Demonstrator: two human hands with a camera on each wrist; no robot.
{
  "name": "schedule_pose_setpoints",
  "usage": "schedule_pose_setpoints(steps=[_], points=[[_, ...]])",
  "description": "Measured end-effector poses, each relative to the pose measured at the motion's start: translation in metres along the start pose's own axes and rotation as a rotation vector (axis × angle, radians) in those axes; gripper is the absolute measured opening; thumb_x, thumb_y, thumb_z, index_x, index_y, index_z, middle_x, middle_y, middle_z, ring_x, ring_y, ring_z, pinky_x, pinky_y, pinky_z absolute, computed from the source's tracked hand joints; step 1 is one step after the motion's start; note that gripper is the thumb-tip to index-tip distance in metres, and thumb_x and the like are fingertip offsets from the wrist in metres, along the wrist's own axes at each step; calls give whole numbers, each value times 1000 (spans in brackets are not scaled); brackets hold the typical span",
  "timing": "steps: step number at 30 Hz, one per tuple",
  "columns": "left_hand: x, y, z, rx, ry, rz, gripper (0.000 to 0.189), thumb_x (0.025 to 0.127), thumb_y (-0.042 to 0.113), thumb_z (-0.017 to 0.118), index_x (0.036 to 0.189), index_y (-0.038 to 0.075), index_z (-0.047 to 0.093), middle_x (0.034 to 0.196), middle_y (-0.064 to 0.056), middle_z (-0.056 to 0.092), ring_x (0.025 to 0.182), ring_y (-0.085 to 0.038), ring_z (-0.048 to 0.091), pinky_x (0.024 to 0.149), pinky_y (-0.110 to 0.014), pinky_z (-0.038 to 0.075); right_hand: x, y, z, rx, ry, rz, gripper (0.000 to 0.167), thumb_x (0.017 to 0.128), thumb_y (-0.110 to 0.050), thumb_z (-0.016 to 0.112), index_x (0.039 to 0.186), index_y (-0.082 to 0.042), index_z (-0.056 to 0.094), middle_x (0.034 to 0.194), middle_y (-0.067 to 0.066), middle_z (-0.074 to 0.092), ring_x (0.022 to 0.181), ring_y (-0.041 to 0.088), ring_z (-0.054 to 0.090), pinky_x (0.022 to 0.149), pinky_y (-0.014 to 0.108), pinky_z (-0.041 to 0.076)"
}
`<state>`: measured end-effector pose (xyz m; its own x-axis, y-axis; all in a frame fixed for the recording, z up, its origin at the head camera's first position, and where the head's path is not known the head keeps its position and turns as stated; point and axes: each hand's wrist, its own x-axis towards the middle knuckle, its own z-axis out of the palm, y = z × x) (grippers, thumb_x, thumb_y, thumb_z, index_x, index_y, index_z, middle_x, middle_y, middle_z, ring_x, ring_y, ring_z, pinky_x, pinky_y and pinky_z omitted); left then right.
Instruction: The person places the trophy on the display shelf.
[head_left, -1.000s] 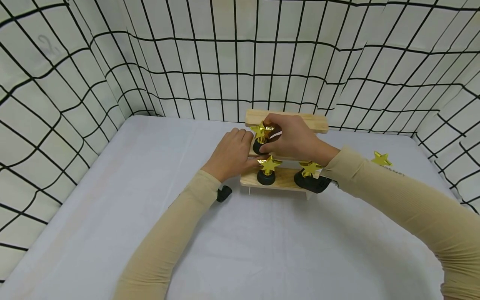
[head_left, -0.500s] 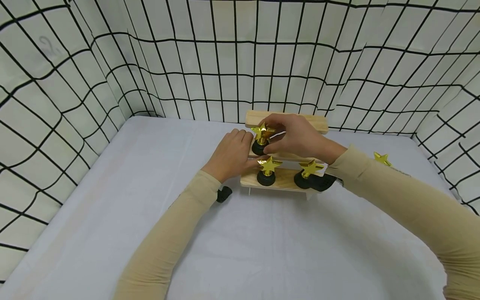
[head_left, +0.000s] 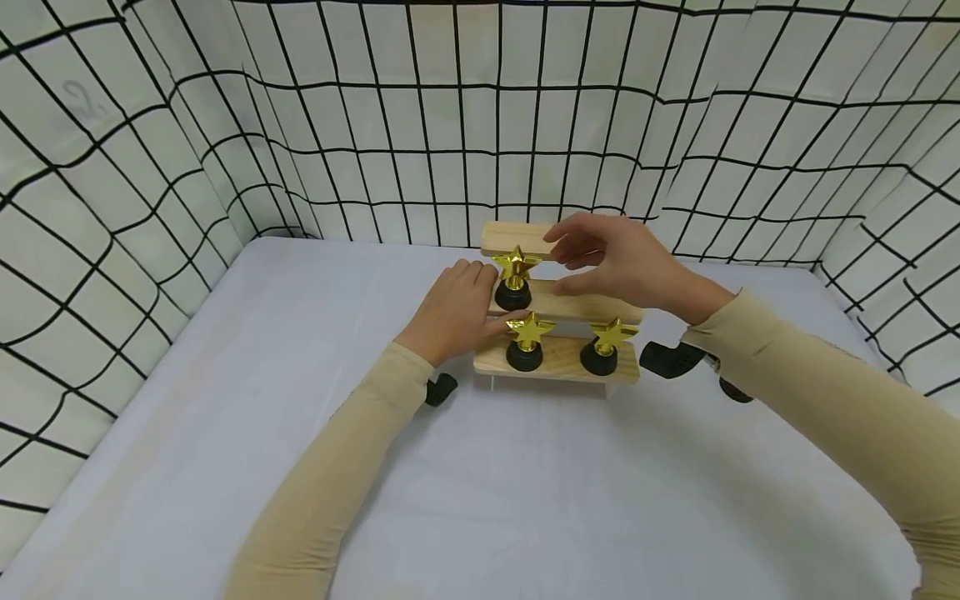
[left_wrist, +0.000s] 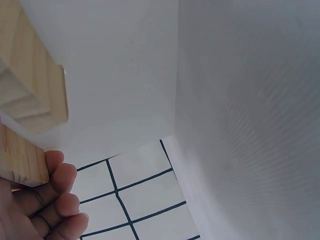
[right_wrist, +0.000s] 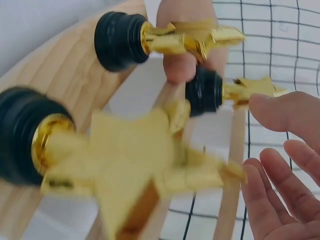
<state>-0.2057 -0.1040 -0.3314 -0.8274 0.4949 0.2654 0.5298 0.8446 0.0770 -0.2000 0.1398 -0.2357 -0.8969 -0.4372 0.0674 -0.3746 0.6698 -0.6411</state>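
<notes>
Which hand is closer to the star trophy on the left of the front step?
Left. The left hand grips the middle step at its left end, thumb just behind that trophy; the right hand is farther back, to the right.

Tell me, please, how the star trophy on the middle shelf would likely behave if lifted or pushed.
The star trophy would probably be rigid, since its gold star and black base show crisp shapes. Its shiny finish may be slippery. Pushed high, it could tip, standing upright on a small base.
</notes>
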Motion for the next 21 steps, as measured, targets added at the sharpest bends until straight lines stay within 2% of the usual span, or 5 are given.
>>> schedule_pose_setpoints(steps=[5, 12, 21], points=[[0, 0, 1, 3, -1, 3, 73, 97, 71, 53, 117, 1, 60, 100, -9, 63, 101, -30, 57, 90, -42, 49, -13, 8, -17, 2, 54, 45, 53, 84, -21, 87, 132, -17, 63, 122, 7, 70, 115, 22, 70, 104, 40, 56], [-1, 0, 2, 11, 6, 16, 72, 97, 69, 54, 117, 0, 60, 99, -10, 63, 102, -31, 59, 88, -41, 49, -32, 21, -40, 11, 164, 66, 54, 85, -29, 86, 133, -19, 63, 122, 4, 69, 109, 13, 66, 89, 11, 50], [-1, 0, 1, 3, 20, 15, 72, 97, 69, 55, 116, 0, 59, 106, -12, 65, 106, -31, 59, 90, -42, 50, -59, 46, -66, 52, 276, 112, 54, 87, -31, 85, 135, -21, 62, 117, -6, 66, 106, 7, 65, 83, 8, 52]])
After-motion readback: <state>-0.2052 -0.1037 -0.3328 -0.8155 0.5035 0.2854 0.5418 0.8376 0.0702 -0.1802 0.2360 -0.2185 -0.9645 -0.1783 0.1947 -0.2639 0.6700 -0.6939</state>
